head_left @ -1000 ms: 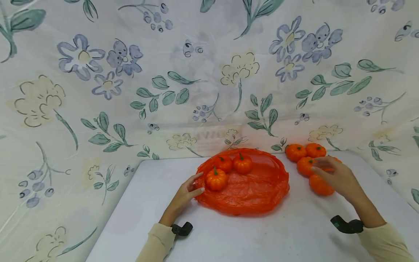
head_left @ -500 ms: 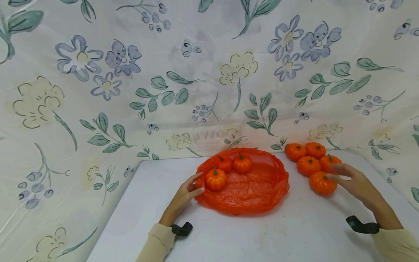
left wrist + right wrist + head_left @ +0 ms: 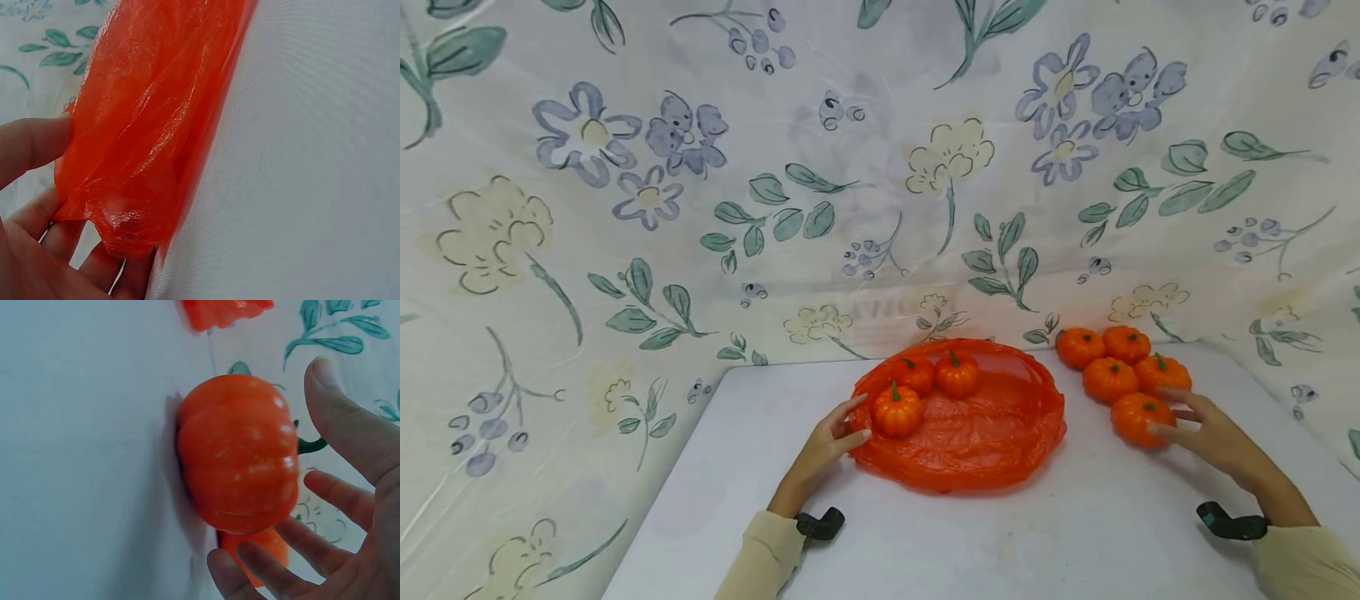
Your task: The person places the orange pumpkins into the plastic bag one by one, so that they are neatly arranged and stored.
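A red plastic bag lies spread wide on the white table, with three small orange pumpkins in its left part. My left hand rests at the bag's left edge, thumb and fingers apart. In the left wrist view the thumb touches the bag's crinkled side, and the other fingertips are partly hidden at its lower edge. To the right, my right hand is spread beside the nearest loose pumpkin, thumb near its green stem in the right wrist view and fingers reaching round its far side.
Several more pumpkins stand clustered behind the nearest one, at the table's back right. A floral sheet hangs behind the table and along its sides. A dark camera mount sits on each wrist.
My right hand has moved right and slightly down from over the pumpkin cluster to the side of the nearest pumpkin. My left hand, the bag and the pumpkins stay in place.
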The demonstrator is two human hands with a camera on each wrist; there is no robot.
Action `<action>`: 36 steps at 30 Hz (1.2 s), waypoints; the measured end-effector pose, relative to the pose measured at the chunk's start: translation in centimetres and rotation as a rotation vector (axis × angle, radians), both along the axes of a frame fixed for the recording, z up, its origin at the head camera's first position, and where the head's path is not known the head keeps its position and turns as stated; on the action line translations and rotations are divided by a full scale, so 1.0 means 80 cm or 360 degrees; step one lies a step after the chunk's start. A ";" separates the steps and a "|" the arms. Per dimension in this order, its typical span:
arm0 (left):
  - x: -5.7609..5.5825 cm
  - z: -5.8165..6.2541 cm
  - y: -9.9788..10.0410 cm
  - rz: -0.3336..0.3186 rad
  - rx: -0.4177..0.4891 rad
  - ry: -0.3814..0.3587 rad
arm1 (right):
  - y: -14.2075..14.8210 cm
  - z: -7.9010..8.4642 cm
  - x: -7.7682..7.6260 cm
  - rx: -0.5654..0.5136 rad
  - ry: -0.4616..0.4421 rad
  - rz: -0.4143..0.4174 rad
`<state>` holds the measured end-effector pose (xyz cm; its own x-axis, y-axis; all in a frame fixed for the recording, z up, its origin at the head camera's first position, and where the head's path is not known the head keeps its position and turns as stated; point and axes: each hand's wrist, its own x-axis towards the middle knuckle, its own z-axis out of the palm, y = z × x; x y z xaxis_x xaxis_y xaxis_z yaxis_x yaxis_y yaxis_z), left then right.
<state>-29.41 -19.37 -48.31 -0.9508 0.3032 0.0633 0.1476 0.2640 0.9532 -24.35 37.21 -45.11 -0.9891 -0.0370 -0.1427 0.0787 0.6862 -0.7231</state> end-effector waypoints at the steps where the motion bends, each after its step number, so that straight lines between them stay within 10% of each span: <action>1: 0.000 0.000 0.000 0.0004 -0.0006 -0.0006 | 0.000 -0.002 -0.001 0.0005 -0.0006 0.0000; 21: 0.001 -0.006 -0.002 0.0002 -0.0004 -0.0019 | -0.001 -0.019 -0.008 -0.0009 0.0042 0.0073; 36: -0.008 0.005 0.001 -0.0010 0.0024 -0.0056 | 0.003 0.008 -0.011 0.0093 0.0068 0.0116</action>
<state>-30.04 -19.28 -47.94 -0.9507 0.3082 0.0342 0.1153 0.2488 0.9617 -25.21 37.48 -44.47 -0.9893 -0.1020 -0.1045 -0.0031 0.7303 -0.6831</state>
